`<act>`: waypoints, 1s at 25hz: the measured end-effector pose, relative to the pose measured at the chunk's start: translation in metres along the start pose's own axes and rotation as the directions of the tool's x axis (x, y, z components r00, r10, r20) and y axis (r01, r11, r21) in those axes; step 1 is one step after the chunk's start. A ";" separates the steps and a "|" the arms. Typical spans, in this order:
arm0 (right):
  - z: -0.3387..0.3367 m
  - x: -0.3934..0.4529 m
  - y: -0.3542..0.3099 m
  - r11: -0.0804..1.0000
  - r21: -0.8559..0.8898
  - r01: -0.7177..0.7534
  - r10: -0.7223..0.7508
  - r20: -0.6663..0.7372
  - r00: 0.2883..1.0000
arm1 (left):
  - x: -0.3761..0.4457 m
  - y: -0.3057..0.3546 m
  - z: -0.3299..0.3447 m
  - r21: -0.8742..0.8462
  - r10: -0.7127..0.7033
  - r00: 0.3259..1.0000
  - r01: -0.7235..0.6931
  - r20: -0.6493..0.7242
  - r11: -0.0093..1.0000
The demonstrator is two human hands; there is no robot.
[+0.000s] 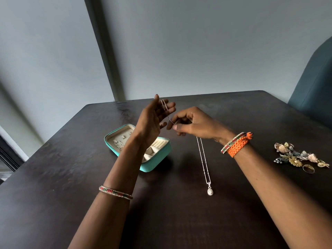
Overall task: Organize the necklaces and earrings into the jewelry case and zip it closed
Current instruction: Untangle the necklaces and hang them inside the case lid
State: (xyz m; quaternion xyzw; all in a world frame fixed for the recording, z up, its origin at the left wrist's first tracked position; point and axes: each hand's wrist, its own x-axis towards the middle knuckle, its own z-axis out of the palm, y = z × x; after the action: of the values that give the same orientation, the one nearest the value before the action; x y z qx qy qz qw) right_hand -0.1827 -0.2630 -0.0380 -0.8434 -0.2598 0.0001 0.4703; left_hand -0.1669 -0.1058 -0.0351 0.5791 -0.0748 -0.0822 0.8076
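Dark wooden table [179, 221] bore an open teal jewelry case [158, 159]; right hand [194, 123] pinched a silver pendant necklace [204, 166], its chain looped over the left hand's [152, 121] spread, relaxed fingers.

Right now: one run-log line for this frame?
left hand: chain looped over fingers | right hand: pinches necklace | pendant on table | jewelry case open | earrings unsorted

There is one camera, worn on the person's head. It looks forward and down, so both arms reach out from the bottom edge toward the middle. The left hand [154, 119] and the right hand [194, 123] sit near the center, quite close to the lens. The wide view takes in most of the dark counter [179, 221], its far edge, the gray wall [197, 42] behind, and a chair [316, 83] at the right.
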 end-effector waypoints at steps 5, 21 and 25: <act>-0.015 -0.004 0.001 0.999 0.051 0.013 -0.002 -0.201 0.980 | -0.006 -0.003 0.008 0.134 -0.118 0.983 0.099 0.138 0.986; 0.012 0.008 0.014 0.995 0.087 0.043 -0.019 -0.260 0.966 | -0.007 -0.001 0.006 -0.395 0.034 0.999 -0.015 0.039 0.918; 0.017 0.006 0.017 0.955 -0.296 0.028 -0.125 -0.313 0.941 | -0.002 -0.010 0.007 -0.240 0.060 0.992 -0.084 -0.107 0.967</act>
State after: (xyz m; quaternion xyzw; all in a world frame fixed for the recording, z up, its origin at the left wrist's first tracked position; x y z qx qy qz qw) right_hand -0.1735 -0.2542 -0.0596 -0.8800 -0.2078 -0.1965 0.3792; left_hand -0.1712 -0.1148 -0.0425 0.4755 -0.0450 -0.0325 0.8780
